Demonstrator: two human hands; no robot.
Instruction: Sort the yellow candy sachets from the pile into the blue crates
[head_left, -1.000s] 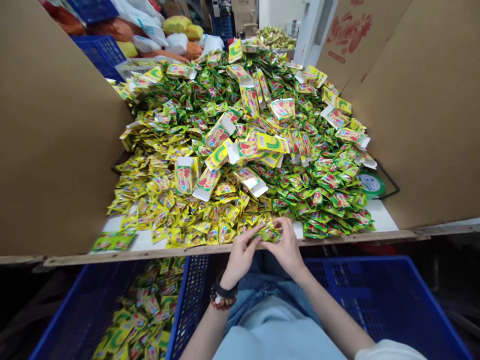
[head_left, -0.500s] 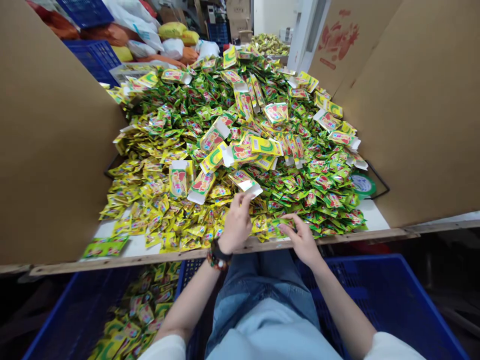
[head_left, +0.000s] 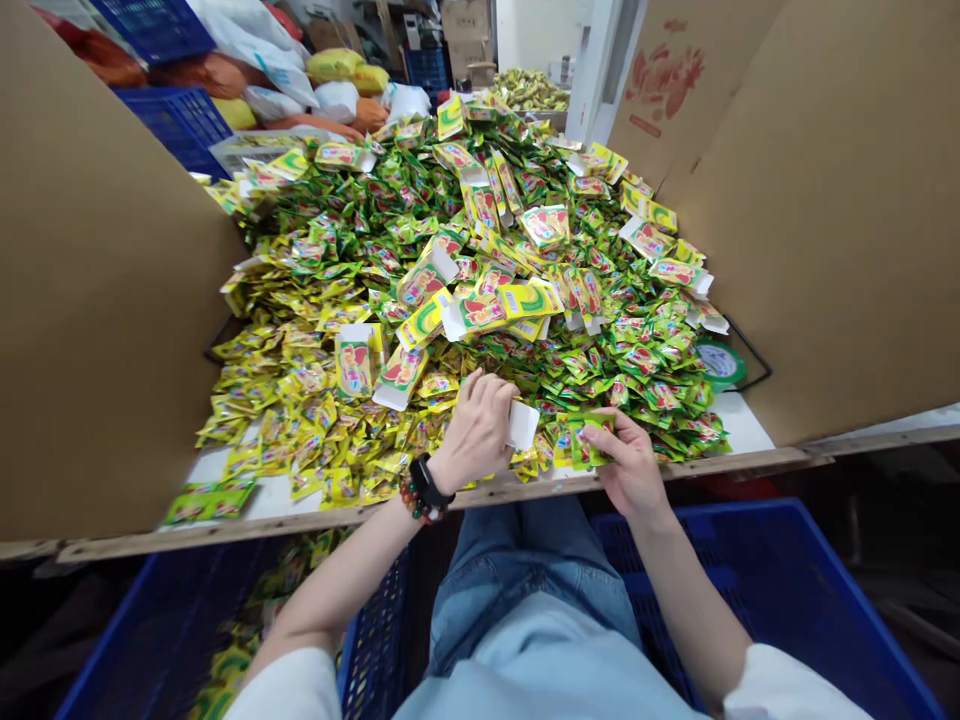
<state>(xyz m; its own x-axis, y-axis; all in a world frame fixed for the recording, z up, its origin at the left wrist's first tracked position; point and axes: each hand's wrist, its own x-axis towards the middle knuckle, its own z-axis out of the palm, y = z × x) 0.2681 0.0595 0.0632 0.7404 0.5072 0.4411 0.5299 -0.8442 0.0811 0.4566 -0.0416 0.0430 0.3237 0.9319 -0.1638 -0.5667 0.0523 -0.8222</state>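
The right hand's fingers (head_left: 597,432) pinch small green-and-yellow foil sachets (head_left: 582,445) at the near edge of the heap; they look light, soft and slippery, best held by their sealed edges. The left hand (head_left: 476,432) curls beside a stiff white card carton (head_left: 523,425), its grip impossible to tell.

Compared with the earlier frames, the left hand (head_left: 474,432) is now closing over a carton (head_left: 523,425) lifted off the pile, its white flap showing past the fingers, while the right hand (head_left: 628,465) is working apart from it, pinching green sachets (head_left: 589,440).
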